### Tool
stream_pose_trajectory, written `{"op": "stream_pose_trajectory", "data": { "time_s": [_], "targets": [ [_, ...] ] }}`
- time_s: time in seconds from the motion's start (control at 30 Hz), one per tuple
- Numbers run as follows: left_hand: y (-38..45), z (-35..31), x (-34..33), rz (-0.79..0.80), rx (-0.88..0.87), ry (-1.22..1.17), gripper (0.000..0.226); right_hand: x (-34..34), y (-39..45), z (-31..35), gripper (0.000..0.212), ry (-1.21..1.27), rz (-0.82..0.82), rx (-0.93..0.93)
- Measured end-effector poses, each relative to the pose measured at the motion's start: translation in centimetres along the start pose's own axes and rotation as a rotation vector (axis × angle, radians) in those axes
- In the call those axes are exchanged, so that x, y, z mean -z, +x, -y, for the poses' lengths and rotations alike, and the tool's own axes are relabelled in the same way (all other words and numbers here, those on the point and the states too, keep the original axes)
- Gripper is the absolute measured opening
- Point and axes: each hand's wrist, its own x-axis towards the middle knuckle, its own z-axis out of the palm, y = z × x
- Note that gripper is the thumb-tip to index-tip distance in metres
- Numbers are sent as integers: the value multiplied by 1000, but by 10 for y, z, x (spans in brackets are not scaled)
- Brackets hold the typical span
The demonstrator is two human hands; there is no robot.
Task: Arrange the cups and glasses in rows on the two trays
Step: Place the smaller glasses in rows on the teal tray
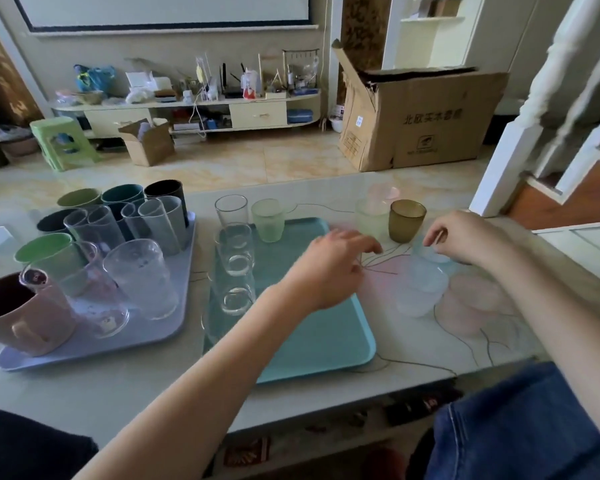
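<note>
Both hands, left (336, 261) and right (465, 237), reach empty; we see the lavender tray (146, 336) filled, the teal tray (326, 341) one row, frosted cups (420, 289) remaining.

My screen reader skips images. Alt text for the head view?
A person's left hand and right hand reach over loose cups beside a turquoise plastic tray holding a few clear glasses; a lavender plastic tray further left is crowded with cups.
</note>
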Motion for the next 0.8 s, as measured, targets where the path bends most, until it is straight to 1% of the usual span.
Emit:
{"op": "stream_pose_trajectory", "data": {
  "time_s": [0.03, 0.07, 0.1, 0.13, 0.2, 0.23, 0.3, 0.33, 0.4, 0.43, 0.47, 0.5, 0.57, 0.63, 0.67, 0.73, 0.8],
  "targets": [
    [10, -12, -16, 196, -64, 91, 49, 1, 2, -2, 33, 6, 1, 13],
    [17, -20, -32, 317, -125, 182, 51, 1, 3, -5, 33, 18, 29, 32],
    [22, -26, -48, 375, -172, 259, 52, -1, 5, -8, 36, 24, 68, 46],
    [26, -28, -63, 384, -195, 310, 52, -3, 7, -10, 39, 19, 97, 49],
    [32, -29, -84, 347, -168, 336, 50, -7, 11, -14, 42, -5, 112, 36],
    [34, -26, -90, 321, -146, 333, 45, -9, 14, -15, 43, -13, 121, 25],
    [36, -20, -97, 246, -128, 330, 29, -13, 19, -17, 41, -33, 183, 14],
    [35, -16, -98, 194, -146, 343, 21, -16, 21, -18, 37, -39, 224, 11],
    [32, -6, -94, 67, -237, 413, 10, -19, 24, -18, 24, -29, 275, 2],
    [30, 1, -90, -19, -264, 414, 7, -19, 25, -18, 19, -22, 283, -5],
    [27, 11, -84, -107, -258, 392, 10, -19, 26, -17, 17, -12, 288, -12],
    [27, 23, -76, -183, -218, 376, 13, -19, 27, -16, 17, 4, 296, -22],
    [31, 49, -57, -269, -47, 387, 10, -18, 27, -10, 19, 38, 314, -35],
    [43, 74, -42, -279, 149, 409, 4, -17, 29, -3, 18, 31, 291, -6],
    [50, 86, -38, -274, 223, 407, 7, -16, 29, 2, 18, 12, 265, 13],
    [64, 107, -37, -266, 302, 406, 8, -14, 27, 11, 16, -4, 226, 57],
    [78, 123, -40, -254, 342, 426, 7, -13, 25, 20, 15, 13, 218, 111]
  ]
}}
